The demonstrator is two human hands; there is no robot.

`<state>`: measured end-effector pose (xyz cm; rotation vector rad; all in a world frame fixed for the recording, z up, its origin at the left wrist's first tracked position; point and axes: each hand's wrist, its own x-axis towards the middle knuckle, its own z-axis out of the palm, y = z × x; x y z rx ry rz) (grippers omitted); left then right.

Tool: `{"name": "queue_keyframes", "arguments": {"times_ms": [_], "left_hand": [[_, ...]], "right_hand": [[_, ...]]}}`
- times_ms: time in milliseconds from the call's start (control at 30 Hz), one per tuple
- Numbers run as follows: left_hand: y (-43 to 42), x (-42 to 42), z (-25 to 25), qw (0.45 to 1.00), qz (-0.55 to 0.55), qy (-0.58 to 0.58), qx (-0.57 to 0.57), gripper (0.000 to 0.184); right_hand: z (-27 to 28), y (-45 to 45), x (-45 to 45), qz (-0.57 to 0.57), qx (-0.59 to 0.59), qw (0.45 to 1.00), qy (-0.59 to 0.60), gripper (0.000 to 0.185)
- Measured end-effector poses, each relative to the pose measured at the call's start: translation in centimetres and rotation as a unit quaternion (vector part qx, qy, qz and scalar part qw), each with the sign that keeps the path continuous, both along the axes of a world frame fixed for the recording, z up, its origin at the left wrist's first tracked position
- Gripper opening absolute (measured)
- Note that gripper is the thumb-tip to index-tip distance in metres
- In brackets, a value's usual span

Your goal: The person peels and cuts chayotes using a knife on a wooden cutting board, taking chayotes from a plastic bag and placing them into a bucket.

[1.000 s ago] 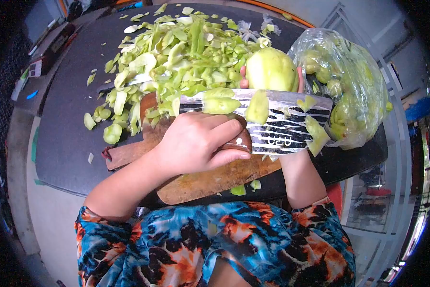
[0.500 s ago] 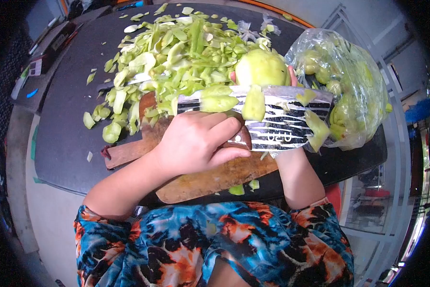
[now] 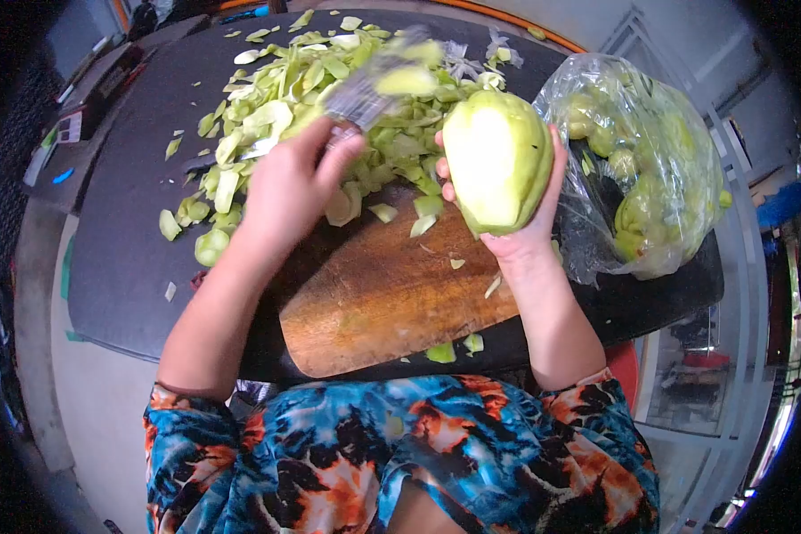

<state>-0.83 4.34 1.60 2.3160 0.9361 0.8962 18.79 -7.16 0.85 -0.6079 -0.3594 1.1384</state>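
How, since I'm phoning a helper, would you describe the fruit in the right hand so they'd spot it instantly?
On the black table, find the wooden board. Near its right end, the right hand holds a pale green fruit. It's large and rounded, unlike the thin shavings heaped to its left, and outside the clear bag at right.

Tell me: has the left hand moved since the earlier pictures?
Yes. Against the cutting board, the left hand has moved forward and leftward, bringing the motion-blurred cleaver over the peelings.
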Motion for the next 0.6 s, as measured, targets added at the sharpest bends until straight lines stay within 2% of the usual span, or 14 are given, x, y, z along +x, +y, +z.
{"name": "queue_keyframes", "arguments": {"times_ms": [67, 200, 233, 333, 400, 467, 500, 600], "left_hand": [[0.8, -0.4, 0.6, 0.999, 0.034, 0.012, -0.035, 0.035], [-1.4, -0.5, 1.7, 0.997, -0.064, 0.018, -0.026, 0.034], [-1.8, -0.5, 1.4, 0.995, -0.101, -0.002, 0.027, 0.031], [-2.9, -0.8, 1.5, 0.979, -0.194, -0.009, 0.064, 0.034], [-3.2, -0.6, 1.3, 0.963, -0.247, -0.026, 0.11, 0.037], [-3.8, -0.6, 1.7, 0.951, -0.276, -0.005, 0.139, 0.038], [-4.0, -0.2, 1.2, 0.942, -0.301, -0.038, 0.143, 0.039], [-4.8, 0.1, 1.0, 0.931, -0.31, -0.03, 0.189, 0.041]], "right_hand": [[0.2, 0.0, 0.3, 0.01, 0.014, 1.0, 0.012, 0.074], [-0.5, 0.2, 0.8, 0.001, 0.012, 1.0, 0.01, 0.071], [-0.4, 0.1, 0.6, 0.001, 0.026, 0.999, 0.019, 0.067], [-0.5, 0.0, -0.1, -0.002, 0.074, 0.997, 0.031, 0.058], [-2.3, 0.2, 0.5, 0.057, 0.116, 0.99, 0.046, 0.05], [-2.2, -1.1, 0.6, 0.011, 0.026, 1.0, 0.004, 0.056], [-1.9, -1.7, 0.5, -0.008, -0.021, 1.0, -0.016, 0.06], [-1.2, -1.0, 0.2, -0.029, -0.018, 0.999, 0.012, 0.061]]}}
